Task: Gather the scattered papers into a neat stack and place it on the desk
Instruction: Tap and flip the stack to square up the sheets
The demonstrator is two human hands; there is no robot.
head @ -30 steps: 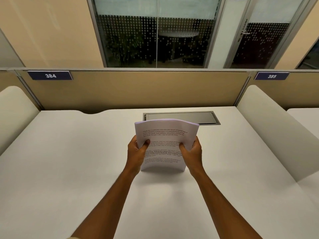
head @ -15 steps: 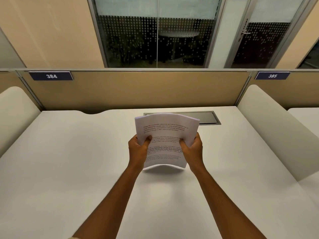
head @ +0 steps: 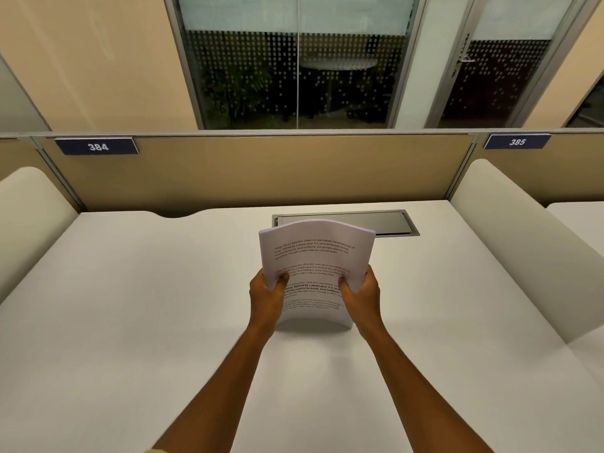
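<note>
A stack of white printed papers (head: 315, 253) stands nearly upright over the middle of the white desk (head: 130, 322). Its sheets bow outward, and its bottom edge is at the desk surface. My left hand (head: 266, 297) grips the stack's left side, thumb over the front page. My right hand (head: 361, 297) grips the right side the same way. Both forearms reach in from the bottom of the view. No loose sheets lie on the desk.
A grey cable hatch (head: 346, 222) is set into the desk just behind the papers. A tan partition (head: 255, 171) closes the back, with labels 384 (head: 97, 146) and 385 (head: 517, 141). Cream side dividers (head: 523, 243) flank the desk on both sides.
The stack was lifted slightly half a second ago and has come back down to the desk, its lower edge again at the surface. Both hands keep their grip.
</note>
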